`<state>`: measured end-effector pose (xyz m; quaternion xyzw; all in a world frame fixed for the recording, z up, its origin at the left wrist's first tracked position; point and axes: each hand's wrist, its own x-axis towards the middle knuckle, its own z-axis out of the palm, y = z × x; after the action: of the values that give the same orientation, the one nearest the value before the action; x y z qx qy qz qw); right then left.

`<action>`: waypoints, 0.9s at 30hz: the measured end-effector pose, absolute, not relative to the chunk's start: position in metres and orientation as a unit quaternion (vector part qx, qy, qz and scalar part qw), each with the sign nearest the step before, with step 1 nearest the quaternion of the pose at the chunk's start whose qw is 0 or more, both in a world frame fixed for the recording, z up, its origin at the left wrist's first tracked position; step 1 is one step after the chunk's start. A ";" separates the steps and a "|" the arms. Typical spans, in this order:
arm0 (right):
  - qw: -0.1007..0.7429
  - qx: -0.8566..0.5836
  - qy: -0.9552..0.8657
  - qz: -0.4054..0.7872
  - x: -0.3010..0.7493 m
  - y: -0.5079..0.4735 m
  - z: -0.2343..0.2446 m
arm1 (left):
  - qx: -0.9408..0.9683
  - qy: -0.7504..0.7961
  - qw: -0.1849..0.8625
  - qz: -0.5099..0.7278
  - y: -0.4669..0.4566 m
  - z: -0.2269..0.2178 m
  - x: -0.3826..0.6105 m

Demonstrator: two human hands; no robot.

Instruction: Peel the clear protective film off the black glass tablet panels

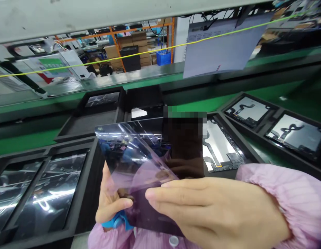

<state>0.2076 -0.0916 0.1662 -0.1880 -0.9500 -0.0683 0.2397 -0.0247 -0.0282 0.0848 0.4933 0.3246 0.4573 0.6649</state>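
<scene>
My left hand (110, 199) grips the lower left edge of a dark, glossy tablet screen (186, 148), its thumb on the front face. The screen is tilted up before me and mirrors the room. A clear protective film (147, 152) shows as a diagonal sheet across it. Over the screen's lower right part is my right hand (217, 207), fingers straight and pressed together at the film's lower end. Its thumb is hidden. A blue band (118, 221) circles my left wrist.
Black trays (91, 169) with film-covered screens stand at left. Behind the held screen lie another tray (98, 122) and an exposed panel (222, 148) with a ribbon cable. More panels (295, 133) sit in trays at right. A yellow cord (150, 51) crosses above the green bench.
</scene>
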 end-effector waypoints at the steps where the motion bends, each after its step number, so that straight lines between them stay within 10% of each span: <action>1: 0.224 -0.172 -0.957 -0.065 0.210 -0.089 0.168 | 0.479 0.335 0.661 0.471 -0.028 0.084 -0.024; 15: 0.222 -0.161 -0.961 0.045 0.226 -0.055 0.167 | 0.461 0.303 0.625 0.552 -0.017 0.080 -0.009; 21: 0.464 -0.347 -0.812 -0.067 0.233 -0.008 0.141 | 0.507 0.364 0.524 0.580 0.001 0.077 0.009; 27: 0.598 -0.419 -0.673 0.118 0.232 0.015 0.132 | 0.552 0.418 0.481 0.538 0.020 0.071 0.006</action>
<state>0.2321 0.0150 0.1318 -0.4189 -0.6733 0.1185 0.5976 0.0057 0.0205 0.0712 0.5521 0.4178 0.5378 0.4811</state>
